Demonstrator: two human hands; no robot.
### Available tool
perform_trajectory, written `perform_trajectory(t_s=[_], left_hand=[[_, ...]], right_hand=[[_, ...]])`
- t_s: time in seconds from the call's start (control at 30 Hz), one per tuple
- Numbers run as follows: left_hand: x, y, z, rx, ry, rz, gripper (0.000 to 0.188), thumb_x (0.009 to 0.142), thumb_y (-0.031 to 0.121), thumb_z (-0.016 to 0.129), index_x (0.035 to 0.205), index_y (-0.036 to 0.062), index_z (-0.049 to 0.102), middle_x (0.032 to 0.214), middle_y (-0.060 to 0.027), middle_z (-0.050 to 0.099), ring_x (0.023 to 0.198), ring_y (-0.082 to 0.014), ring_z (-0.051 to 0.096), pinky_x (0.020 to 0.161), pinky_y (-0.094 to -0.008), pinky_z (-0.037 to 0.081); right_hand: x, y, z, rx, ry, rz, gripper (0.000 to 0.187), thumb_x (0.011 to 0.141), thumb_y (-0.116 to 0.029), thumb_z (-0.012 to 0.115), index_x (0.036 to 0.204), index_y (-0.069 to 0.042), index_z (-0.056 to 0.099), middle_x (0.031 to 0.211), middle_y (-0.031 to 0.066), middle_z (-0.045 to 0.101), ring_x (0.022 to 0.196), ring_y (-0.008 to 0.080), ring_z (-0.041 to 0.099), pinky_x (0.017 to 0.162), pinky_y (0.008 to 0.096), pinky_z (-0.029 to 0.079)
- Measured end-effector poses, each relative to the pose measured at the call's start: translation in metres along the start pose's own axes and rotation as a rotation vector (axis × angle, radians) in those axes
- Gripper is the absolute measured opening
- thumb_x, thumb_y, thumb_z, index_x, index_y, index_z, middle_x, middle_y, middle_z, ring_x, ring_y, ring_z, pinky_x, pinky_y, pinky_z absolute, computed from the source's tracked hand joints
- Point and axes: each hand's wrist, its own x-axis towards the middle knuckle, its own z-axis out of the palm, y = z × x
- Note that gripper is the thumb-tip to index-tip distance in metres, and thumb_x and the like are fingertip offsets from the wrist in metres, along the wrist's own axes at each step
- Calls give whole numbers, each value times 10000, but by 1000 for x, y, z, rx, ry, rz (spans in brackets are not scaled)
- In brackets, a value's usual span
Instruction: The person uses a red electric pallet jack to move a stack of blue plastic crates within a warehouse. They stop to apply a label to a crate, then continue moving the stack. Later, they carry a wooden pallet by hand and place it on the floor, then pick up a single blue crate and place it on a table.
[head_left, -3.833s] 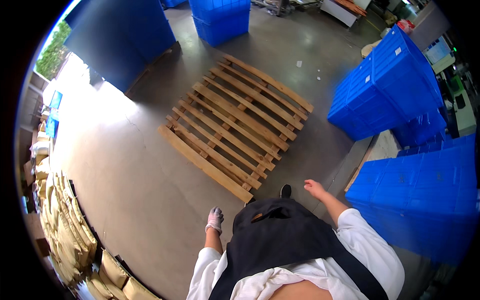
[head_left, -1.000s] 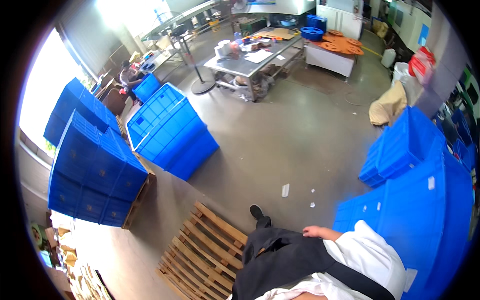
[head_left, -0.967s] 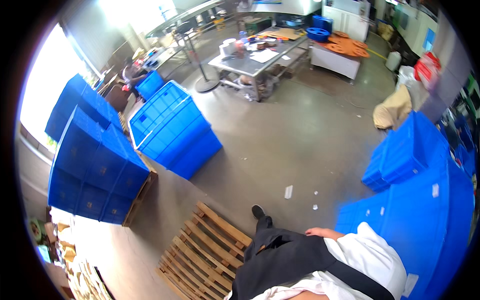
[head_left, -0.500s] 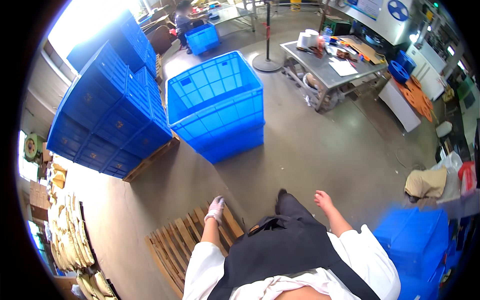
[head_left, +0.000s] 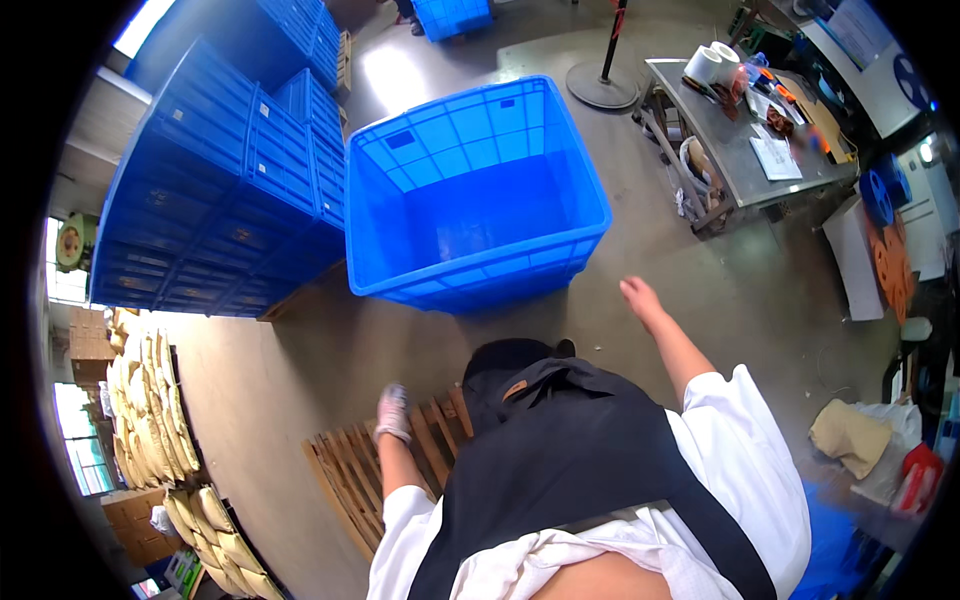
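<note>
In front of me stands a large blue plastic crate [head_left: 480, 275], its top facing up and its inner walls and floor in sight. My left hand [head_left: 393, 412], in a pale glove, hangs above a wooden pallet [head_left: 345, 480] with its fingers stretched out and nothing in them. Bare and loosely spread, my right hand [head_left: 640, 297] is held out beyond the crate's near right corner. It touches nothing and is apart from the crate.
Tall stacks of blue crates [head_left: 200, 190] rise on pallets at the left. A metal work table [head_left: 740, 165] with paper, rolls and tools stands at the far right, near a post with a round base [head_left: 603, 85]. Filled sacks [head_left: 155, 400] lie along the left side.
I have come closer to the blue crate, which now looks larger and shows its floor. My left hand has swung left, and my right hand has reached forward. The distant person has mostly left the view.
</note>
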Motion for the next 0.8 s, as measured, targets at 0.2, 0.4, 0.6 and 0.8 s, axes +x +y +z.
perform_trajectory(t_s=[0.2,0.4,0.6,0.8], left_hand=[[122,248,-1,56,438,298,528,925,370,527,1324,30,463,1224,-170,560,1004,-229,581,864,-355,455],[247,348,18,287,69,59,521,863,344,600,1246,0,516,1126,-173,626,954,-285,621,845,-396,481],[221,389,27,47,-47,47,382,806,149,621,1164,18,590,993,-111,659,823,-208,618,749,-358,504],[106,494,47,-98,-128,264,414,790,60,615,1202,38,579,994,-75,658,820,-181,624,744,-318,531]], right_hand=[[93,-117,-21,28,281,-177,647,893,-388,586,1396,-49,363,1283,229,528,1177,311,527,981,394,413],[117,-133,-12,-39,182,-22,545,866,-184,615,1351,-41,413,1221,192,579,1101,273,578,931,373,451],[116,-120,-40,218,49,173,454,828,-43,583,1274,-23,502,1174,105,592,1046,188,566,912,321,451],[57,-100,-84,575,139,175,385,825,-22,572,1207,-25,523,1079,83,612,974,182,573,887,319,449]])
